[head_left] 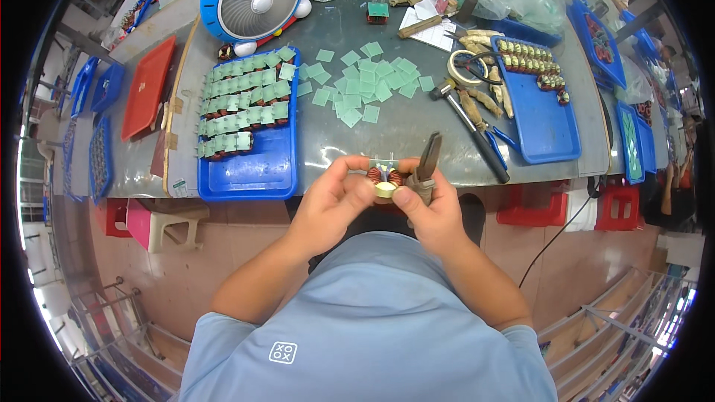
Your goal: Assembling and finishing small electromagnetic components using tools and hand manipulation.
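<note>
Left hand (328,205): you're firmly pinching a copper-wound coil (386,189).
Right hand (436,214): you're pinching its right side while holding a dark tool (430,158).

A: Furniture?
B: One workbench (322,145), grey metal top; one pink-and-cream plastic stool (165,231), left side; red plastic stools (532,214), right; metal-framed racks (599,333), both lower corners.
A: Floor?
B: Pinkish tiles (179,279).
A: Light?
B: Bright white patches (684,318) at both side rims; lamps or windows, indistinguishable.

light blue shirt (372,320), short sleeves (223,342), white square emblem (283,353)
</note>
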A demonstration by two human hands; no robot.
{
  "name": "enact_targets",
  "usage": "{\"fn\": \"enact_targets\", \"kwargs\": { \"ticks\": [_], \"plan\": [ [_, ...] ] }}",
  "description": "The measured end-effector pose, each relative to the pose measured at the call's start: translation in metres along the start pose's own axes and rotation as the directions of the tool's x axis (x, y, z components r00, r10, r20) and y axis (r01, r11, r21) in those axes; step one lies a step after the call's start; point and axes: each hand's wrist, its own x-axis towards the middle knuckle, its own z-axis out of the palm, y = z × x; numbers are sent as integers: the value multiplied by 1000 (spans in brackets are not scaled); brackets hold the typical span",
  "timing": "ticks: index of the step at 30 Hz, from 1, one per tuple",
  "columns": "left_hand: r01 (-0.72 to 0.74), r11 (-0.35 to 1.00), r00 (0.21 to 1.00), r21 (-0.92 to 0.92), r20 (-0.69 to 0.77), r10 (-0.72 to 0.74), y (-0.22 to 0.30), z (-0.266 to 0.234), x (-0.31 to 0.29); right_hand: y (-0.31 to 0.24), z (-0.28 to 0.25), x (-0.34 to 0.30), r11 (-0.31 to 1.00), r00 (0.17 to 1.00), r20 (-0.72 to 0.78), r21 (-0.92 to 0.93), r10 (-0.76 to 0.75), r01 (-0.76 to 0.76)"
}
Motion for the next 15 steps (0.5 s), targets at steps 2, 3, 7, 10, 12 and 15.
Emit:
{"fn": "enact_targets", "kwargs": {
  "ticks": [2,3,7,10,12,15],
  "plan": [
    [-10,973,999,232,47,-1,3,-3,-5,0,0,-3,948,991,42,290,124,-130],
    [20,985,1000,169,11,-22,2,-2,-4,4,1,-6,950,995,42,296,94,-103],
    [-31,976,999,214,22,27,0,-2,-1,8,6,-9,965,999,13,259,31,-34],
    [-107,948,994,299,-2,113,-3,-2,2,8,6,-9,959,999,8,279,43,-44],
    [-104,944,994,314,-8,113,-2,-3,3,8,5,-9,971,999,-13,234,43,-38],
    [-63,973,998,222,-16,68,-3,-1,5,-1,6,-8,967,998,9,246,59,-59]
  ]
}}
